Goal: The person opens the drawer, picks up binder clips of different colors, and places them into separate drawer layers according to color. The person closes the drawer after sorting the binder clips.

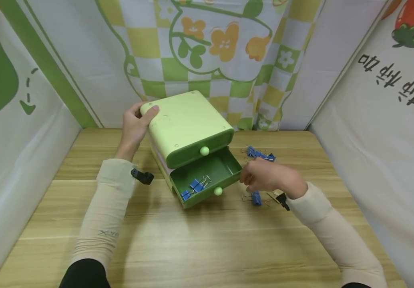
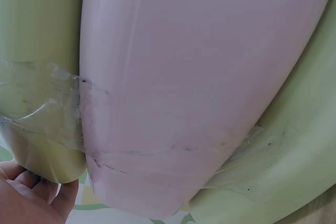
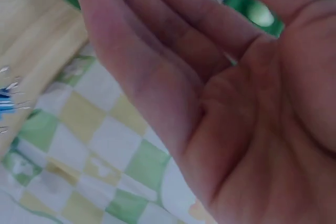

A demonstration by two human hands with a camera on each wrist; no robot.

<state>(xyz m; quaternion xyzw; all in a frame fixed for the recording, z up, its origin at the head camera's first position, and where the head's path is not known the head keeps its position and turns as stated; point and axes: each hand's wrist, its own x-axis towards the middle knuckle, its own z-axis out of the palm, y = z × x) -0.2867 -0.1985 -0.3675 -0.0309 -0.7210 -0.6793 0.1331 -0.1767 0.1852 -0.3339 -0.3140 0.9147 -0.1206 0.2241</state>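
Observation:
A small light-green drawer cabinet stands at an angle on the table. My left hand grips its back left corner, thumb on top and fingers over the side. The left wrist view shows the pink middle side with clear tape. Below the shut upper drawer, the dark-green lower drawer is pulled out. Several blue binder clips lie in its left part. My right hand is at the drawer's front right corner, fingers loosely bent. Its palm shows bare in the right wrist view, with the fingertips out of frame.
More blue binder clips lie on the wooden table behind the right hand. Another blue clip and a yellowish clip lie just in front of it. A checked curtain hangs behind the cabinet, with white cloth walls at both sides.

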